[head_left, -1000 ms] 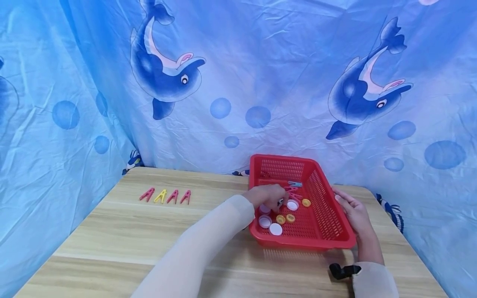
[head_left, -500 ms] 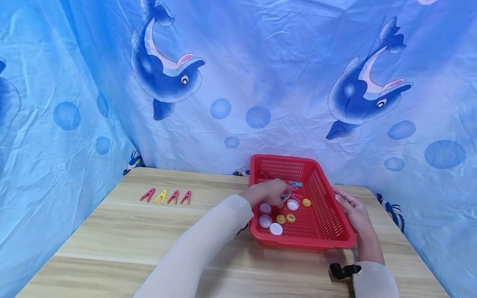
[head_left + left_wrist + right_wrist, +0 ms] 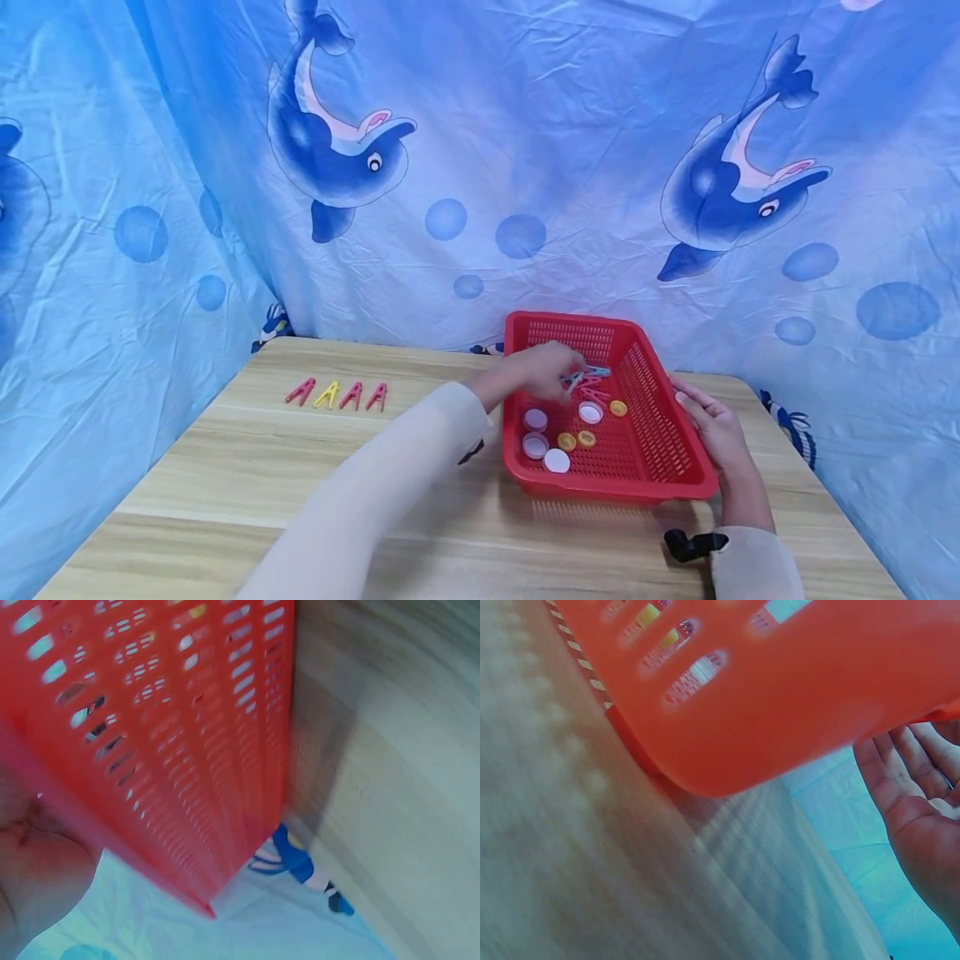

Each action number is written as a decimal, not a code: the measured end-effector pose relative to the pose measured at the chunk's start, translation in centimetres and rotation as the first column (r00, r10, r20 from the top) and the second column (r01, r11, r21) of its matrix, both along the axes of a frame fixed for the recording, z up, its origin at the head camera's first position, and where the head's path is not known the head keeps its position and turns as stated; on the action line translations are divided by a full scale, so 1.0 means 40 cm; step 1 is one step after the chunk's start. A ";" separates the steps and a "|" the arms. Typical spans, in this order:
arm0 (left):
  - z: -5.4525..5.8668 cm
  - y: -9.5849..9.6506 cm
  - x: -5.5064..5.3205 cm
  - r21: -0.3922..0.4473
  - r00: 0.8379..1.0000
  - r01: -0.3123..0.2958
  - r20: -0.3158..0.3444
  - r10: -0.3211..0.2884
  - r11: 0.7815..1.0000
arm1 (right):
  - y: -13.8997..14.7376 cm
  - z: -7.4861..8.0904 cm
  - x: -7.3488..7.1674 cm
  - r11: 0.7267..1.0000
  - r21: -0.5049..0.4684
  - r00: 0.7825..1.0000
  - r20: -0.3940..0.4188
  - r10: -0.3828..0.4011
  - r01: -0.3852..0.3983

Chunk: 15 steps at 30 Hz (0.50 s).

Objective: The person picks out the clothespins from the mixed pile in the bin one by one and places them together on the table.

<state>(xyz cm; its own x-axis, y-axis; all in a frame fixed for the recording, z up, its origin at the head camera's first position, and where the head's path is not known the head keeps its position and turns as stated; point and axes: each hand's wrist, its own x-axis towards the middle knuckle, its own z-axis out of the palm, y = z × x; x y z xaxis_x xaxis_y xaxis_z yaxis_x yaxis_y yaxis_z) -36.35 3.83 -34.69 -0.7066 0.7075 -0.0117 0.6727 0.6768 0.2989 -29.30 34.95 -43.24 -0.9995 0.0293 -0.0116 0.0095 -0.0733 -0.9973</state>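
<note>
A red plastic basket [image 3: 622, 490] sits on the wooden table, holding clothespins and bottle caps. My left hand [image 3: 550, 369] reaches over its left side and pinches a light blue-grey clothespin [image 3: 573, 383]. Just beyond the fingertips lie a blue clothespin [image 3: 597, 372] and red clothespins [image 3: 595, 393]. My right hand [image 3: 716, 429] grips the basket's right rim, thumb on top and fingers around the outside. In the left wrist view the basket wall [image 3: 187, 750] hides the fingers of the left hand [image 3: 45, 877]. The right wrist view shows the right hand [image 3: 922, 802] under the rim.
White caps [image 3: 557, 461], yellow caps [image 3: 587, 438] and pale purple caps [image 3: 535, 419] lie on the basket floor. To the left, a yellow clothespin [image 3: 327, 395] and several red clothespins [image 3: 352, 396] form a row on the table [image 3: 247, 483]. A blue dolphin-print curtain [image 3: 465, 125] hangs behind.
My left hand has moved up and slightly back within the basket, bringing the light blue-grey clothespin with it and uncovering a purple cap. The right hand keeps its hold on the rim.
</note>
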 end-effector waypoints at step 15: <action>0.069 -0.166 0.018 -0.046 0.984 0.026 -0.174 -0.034 0.999 | 0.001 0.005 0.003 1.000 0.005 1.000 0.029 -0.008 0.008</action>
